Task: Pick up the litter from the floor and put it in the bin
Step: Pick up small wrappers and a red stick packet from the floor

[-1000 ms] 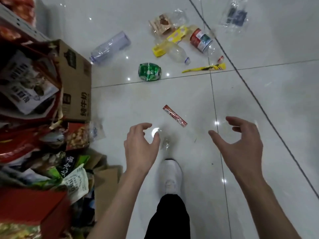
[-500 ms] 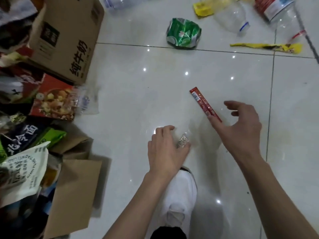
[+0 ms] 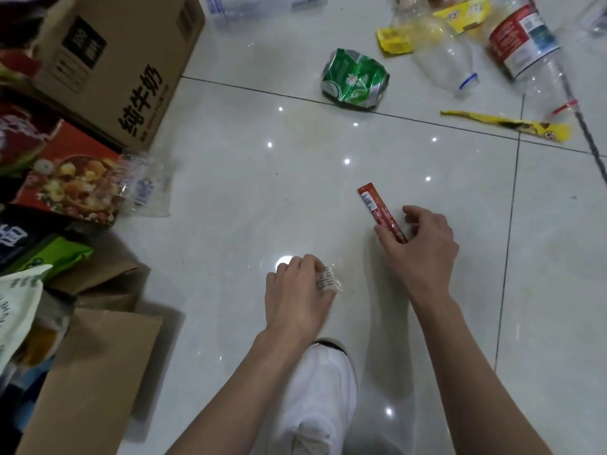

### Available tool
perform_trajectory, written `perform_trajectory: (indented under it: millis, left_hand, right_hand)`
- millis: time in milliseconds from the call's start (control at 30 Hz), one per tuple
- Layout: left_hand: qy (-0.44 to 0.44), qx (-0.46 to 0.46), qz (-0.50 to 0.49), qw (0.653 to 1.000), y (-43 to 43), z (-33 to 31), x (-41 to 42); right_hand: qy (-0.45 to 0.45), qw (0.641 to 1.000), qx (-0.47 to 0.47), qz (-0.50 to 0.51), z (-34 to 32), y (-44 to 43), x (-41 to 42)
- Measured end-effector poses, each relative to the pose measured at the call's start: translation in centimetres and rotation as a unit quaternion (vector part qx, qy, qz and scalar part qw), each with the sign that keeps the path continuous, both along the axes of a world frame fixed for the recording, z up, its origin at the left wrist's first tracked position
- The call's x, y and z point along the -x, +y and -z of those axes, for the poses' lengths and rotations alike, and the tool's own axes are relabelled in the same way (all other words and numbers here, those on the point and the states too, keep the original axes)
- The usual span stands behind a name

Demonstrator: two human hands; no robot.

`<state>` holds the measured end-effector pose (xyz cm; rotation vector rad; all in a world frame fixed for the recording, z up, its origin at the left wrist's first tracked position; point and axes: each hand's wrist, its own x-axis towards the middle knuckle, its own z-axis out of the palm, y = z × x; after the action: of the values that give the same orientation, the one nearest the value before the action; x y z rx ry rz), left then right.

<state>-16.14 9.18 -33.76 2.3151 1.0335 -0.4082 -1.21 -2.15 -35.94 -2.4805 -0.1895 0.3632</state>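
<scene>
While hands [image 3: 297, 290] [image 3: 423, 244] pinch wrappers [image 3: 328, 282] [image 3: 374, 208], bottles [image 3: 443, 60] [image 3: 525, 44] lie empty

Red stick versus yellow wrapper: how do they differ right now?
The red stick keeps an even width; the yellow wrapper tapers to a point at its left end. The right hand pinches the red stick's near end; the yellow wrapper lies untouched, farther off. The red stick lies within one tile; the yellow wrapper lies along a joint. Both are long, thin litter on the floor.
</scene>
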Motion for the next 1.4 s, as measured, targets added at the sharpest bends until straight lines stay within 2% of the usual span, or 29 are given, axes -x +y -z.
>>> perform_trajectory:
  millis: [467, 633, 833, 1133, 1400]
  left_hand:
    - [-0.138, 0.05, -0.097, 0.984, 2.5, -1.1, -0.8]
    - [-0.148, 0.058, -0.121, 0.98, 2.9, -1.3, -1.7]
    - [-0.198, 0.076, -0.127, 0.969, 2.8, -3.2, -3.1]
    - [-0.324, 0.112, -0.074, 0.937, -0.2, -13.5, -11.2]
    - [-0.435, 0.186, 0.059, 0.879, -12.2, -27.8, -17.1]
  right_hand:
    - [0.004, 1.0, 0.01, -0.005, 0.1, 1.3, -0.1]
    - [0.039, 0.997, -0.063, 0.032, -0.7, 1.7, -0.1]
    - [0.021, 0.983, -0.16, 0.088, -3.6, 1.2, -0.5]
    - [-0.08, 0.95, -0.264, 0.148, -14.9, -4.5, -3.4]
    - [-0.197, 0.907, -0.288, 0.236, -28.3, -19.0, -4.4]
